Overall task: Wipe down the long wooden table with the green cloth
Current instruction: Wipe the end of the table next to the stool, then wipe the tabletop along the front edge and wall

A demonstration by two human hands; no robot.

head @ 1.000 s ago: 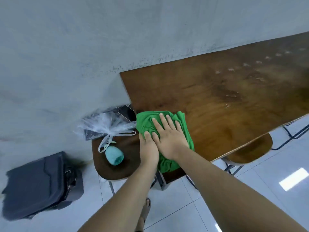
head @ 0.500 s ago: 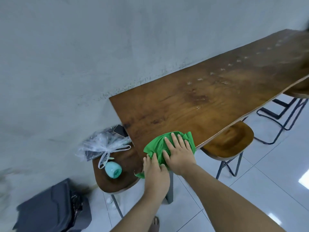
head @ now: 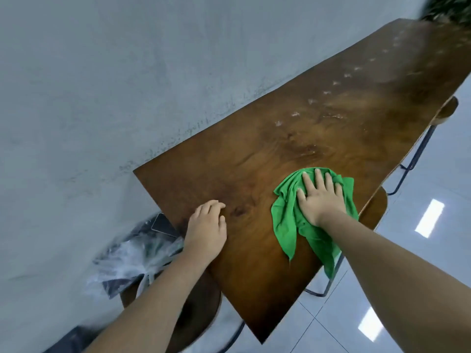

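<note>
On the near end of the long wooden table point(head: 254, 159): green cloth point(head: 288, 212), bunched, pinned flat under the right hand point(head: 319, 197), fingers spread wide for broad wiping contact; its near tail hangs over the right edge. Left hand point(head: 206, 228), near left, palm down with fingers loosely curled, holding nothing, likely bracing. Pale residue marks point(head: 328, 93) run toward the far end, apparently unwiped. Left of the table, a stool point(head: 193, 314) bearing a clear plastic bag point(head: 132, 261) and phone point(head: 163, 222), kept off the wiping surface.

Even daylight, floor point(head: 433, 250) glare, blurred warped edges.
</note>
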